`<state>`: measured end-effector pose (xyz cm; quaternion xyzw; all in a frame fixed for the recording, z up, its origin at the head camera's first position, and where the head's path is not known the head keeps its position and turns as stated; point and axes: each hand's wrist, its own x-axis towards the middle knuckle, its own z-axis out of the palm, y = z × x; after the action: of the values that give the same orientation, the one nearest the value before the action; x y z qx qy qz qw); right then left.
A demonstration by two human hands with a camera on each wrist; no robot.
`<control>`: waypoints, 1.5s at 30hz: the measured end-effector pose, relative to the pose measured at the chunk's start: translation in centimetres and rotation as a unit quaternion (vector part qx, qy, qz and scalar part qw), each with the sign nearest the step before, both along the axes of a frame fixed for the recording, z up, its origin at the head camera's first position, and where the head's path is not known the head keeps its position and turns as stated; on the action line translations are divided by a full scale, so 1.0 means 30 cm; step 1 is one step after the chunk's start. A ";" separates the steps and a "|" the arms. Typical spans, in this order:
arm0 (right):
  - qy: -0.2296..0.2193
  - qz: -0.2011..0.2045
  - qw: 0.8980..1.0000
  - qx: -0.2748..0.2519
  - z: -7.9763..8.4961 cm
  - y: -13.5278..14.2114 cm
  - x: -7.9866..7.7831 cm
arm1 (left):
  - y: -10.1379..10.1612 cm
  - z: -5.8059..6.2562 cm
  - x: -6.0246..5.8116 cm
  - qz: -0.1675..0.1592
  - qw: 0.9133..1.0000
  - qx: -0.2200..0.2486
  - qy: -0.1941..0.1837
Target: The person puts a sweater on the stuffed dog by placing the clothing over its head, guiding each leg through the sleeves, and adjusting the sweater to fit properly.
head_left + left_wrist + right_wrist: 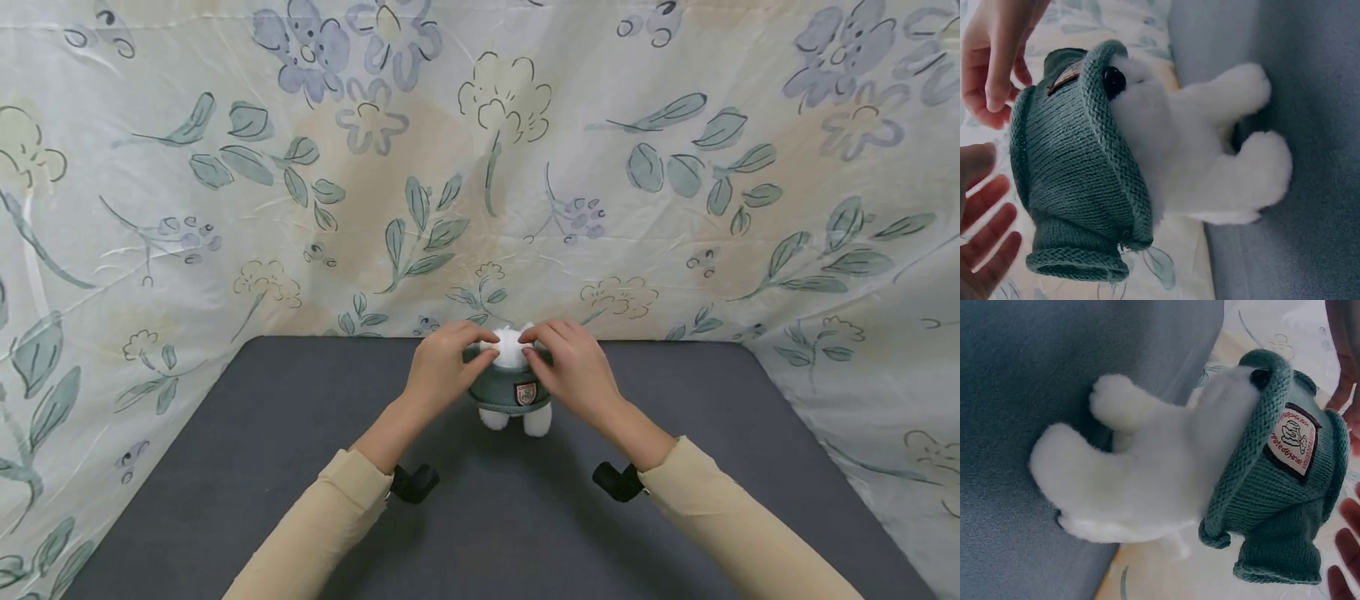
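Note:
A white plush animal [537, 421] stands on the dark table with a green knitted sweater [497, 388] around its head. The rolled hem [1107, 134] lies just above a black eye [1114, 82], and white fur shows through the collar in the head view. My left hand [444, 363] and right hand [576, 368] are at either side of the collar, thumbs and forefingers bent toward it with gaps between them. Both wrist views show loosely spread fingers beside the collar; whether fingertips touch it is unclear. A stitched patch [1293, 440] is on the sweater.
The dark grey table [300, 433] extends around the plush. A flowered cloth [525, 183] hangs behind and along the sides. Black wrist devices [415, 483] are strapped below both hands, by the cream sleeves [330, 517].

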<state>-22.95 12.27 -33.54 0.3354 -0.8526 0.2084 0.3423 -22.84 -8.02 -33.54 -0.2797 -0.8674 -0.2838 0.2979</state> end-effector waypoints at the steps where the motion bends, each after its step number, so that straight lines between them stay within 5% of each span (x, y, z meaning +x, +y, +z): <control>1: -0.008 -0.003 1.000 0.005 0.001 -0.003 -0.002 | 0.003 0.001 -0.003 0.004 1.000 -0.005 -0.018; 8: -0.090 -0.032 0.995 0.043 0.000 -0.001 -0.003 | 0.006 0.000 -0.009 0.027 0.992 -0.024 -0.117; 17: -0.243 -0.068 0.966 0.053 0.009 0.013 -0.006 | 0.007 0.005 -0.007 0.056 0.978 -0.035 -0.200; 27: -0.286 -0.084 0.952 0.073 0.017 0.010 -0.008 | 0.004 -0.012 0.000 0.086 0.964 -0.056 -0.244; 38: -0.317 -0.077 0.943 0.057 -0.005 0.013 -0.016 | -0.004 -0.022 -0.004 0.027 0.963 -0.029 -0.268; 45: -0.330 -0.052 0.942 -0.004 -0.048 0.011 -0.010 | 0.000 -0.023 -0.005 0.010 0.964 -0.031 -0.262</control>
<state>-23.24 12.60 -34.98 0.2012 -0.9331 0.2932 0.0531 -22.99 -8.01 -34.21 -0.1959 -0.9265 -0.3168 0.0541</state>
